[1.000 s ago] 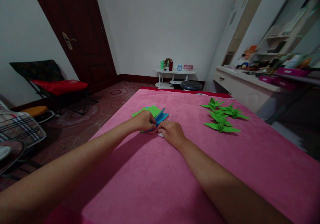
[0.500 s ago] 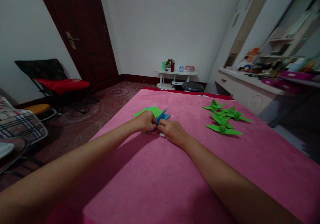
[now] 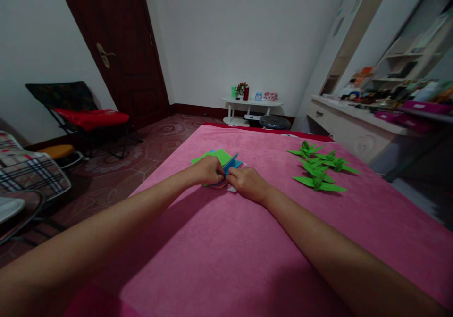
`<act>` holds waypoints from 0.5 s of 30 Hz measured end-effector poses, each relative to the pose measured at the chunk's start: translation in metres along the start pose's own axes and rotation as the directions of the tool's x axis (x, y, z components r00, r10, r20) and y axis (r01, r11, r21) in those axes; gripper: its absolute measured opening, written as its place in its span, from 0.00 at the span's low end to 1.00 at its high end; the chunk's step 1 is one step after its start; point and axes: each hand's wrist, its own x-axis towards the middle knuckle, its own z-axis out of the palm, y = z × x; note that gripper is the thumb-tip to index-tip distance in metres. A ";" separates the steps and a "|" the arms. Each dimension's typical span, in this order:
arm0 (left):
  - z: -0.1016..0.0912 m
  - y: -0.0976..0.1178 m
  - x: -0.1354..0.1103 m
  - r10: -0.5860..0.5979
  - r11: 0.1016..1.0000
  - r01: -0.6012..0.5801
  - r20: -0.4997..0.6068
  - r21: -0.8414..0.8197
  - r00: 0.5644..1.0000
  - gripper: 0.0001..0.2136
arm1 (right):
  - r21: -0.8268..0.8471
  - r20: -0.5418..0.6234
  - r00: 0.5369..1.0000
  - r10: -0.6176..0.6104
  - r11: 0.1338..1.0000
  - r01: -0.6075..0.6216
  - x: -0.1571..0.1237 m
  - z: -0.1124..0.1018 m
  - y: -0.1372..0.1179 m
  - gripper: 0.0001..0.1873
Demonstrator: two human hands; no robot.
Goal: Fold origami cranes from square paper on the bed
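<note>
My left hand (image 3: 211, 170) and my right hand (image 3: 248, 182) meet over a stack of coloured paper on the pink cloth. Between them a blue sheet of paper (image 3: 230, 164) stands partly folded up, pinched by the fingers of both hands. Green paper (image 3: 222, 156) shows behind my left knuckles, and pinkish sheets peek out beneath the hands. The fingertips and the lower part of the blue sheet are largely hidden. To the right lie several green folded paper cranes (image 3: 317, 181), apart from my hands.
The pink cloth (image 3: 198, 255) covers the whole surface before me. Beyond its far edge is a low white table (image 3: 252, 103) with small items. A white dresser (image 3: 350, 119) crowded with bottles stands at right; a folding chair (image 3: 90, 119) is at left.
The whole view has shifted slightly. My right hand has moved a little on the blue sheet, while both hands stay at the paper.
</note>
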 end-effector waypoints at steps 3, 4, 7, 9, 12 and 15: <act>-0.002 0.002 -0.001 -0.011 1.000 0.011 0.001 -0.013 1.000 0.14 | -0.013 0.009 1.000 0.022 1.000 -0.021 0.001 0.000 0.000 0.14; -0.002 0.003 -0.002 -0.018 1.000 0.018 0.000 -0.018 1.000 0.14 | -0.019 0.012 1.000 0.021 1.000 -0.020 0.000 0.000 -0.001 0.14; -0.005 0.006 -0.003 -0.034 0.998 0.035 0.019 -0.043 0.999 0.13 | -0.023 0.012 1.000 -0.012 1.000 0.012 -0.001 -0.001 -0.002 0.14; -0.005 0.007 -0.002 -0.037 0.997 0.039 0.034 -0.061 0.999 0.13 | -0.025 0.005 1.000 -0.030 0.999 0.030 -0.001 -0.001 -0.003 0.14; -0.005 0.006 -0.001 -0.037 0.998 0.038 0.026 -0.049 0.999 0.12 | -0.026 0.000 1.000 -0.020 0.999 0.020 0.000 0.000 -0.003 0.13; -0.004 0.005 0.000 -0.023 0.999 0.023 0.019 -0.024 1.000 0.12 | -0.014 0.010 1.000 -0.003 1.000 0.003 0.002 0.001 -0.002 0.11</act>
